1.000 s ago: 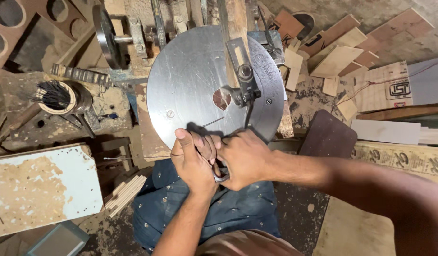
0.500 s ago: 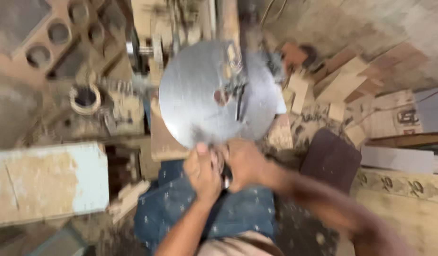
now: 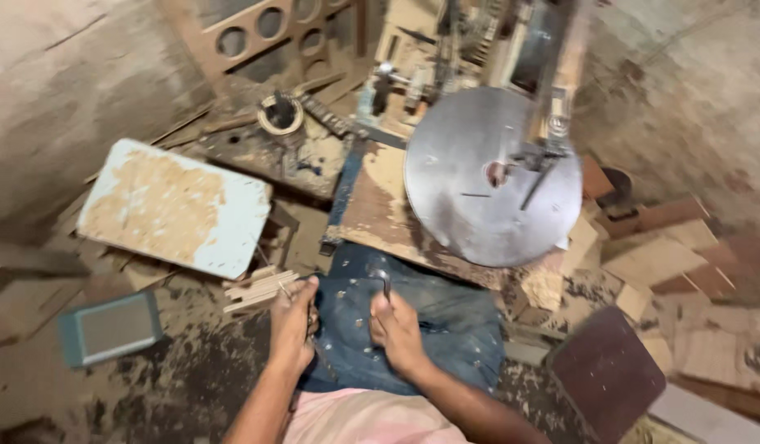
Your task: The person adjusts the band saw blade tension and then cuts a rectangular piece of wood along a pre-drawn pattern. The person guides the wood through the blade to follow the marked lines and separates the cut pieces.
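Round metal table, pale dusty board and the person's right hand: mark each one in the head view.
Round metal table (image 3: 470, 205), head view, bare left part of the disc.
Pale dusty board (image 3: 174, 205), head view, middle of its top face.
Right hand (image 3: 396, 329), head view, back of the hand.

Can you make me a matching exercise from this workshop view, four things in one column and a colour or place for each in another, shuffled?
Things:
1. round metal disc
2. flat board with worn paint
3. small framed panel
4. dark square board

Descriptions:
A. grey-blue, on the floor at far left
B. brownish maroon, lower right
C. silver-grey, above the lap
D. pale, with a bare wood patch in the middle

Pairs: 1-C, 2-D, 3-A, 4-B
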